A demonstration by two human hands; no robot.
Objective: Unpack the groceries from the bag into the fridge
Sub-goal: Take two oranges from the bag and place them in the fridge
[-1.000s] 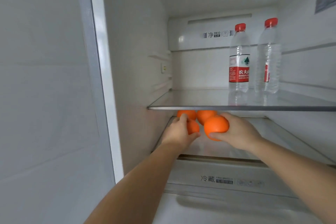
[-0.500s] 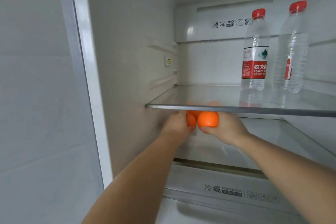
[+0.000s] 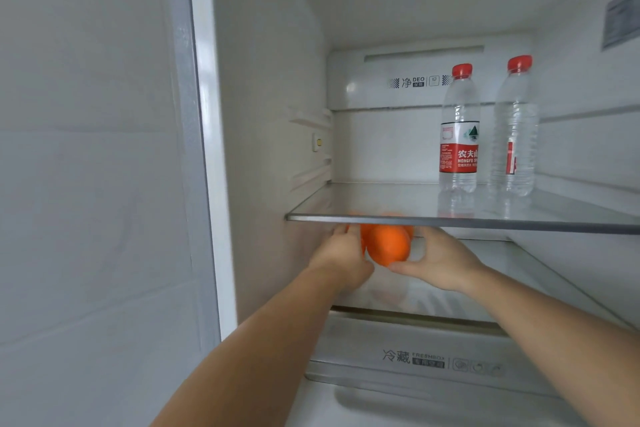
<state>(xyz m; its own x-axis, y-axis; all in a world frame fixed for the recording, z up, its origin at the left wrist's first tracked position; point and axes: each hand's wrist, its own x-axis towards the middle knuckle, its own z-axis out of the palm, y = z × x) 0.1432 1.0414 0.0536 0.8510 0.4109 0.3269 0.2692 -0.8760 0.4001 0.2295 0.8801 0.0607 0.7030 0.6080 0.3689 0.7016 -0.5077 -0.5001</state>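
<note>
Two clear plastic water bottles with red caps, one beside the other, already stand upright on the upper glass shelf at about 2 o'clock. Just beneath its front edge, the right hand cups a round orange fruit over the lower glass shelf. The left hand reaches among further oranges behind; its fingers are hidden, so its grip cannot be told. The bag is out of view, so what remains is unknown.
</note>
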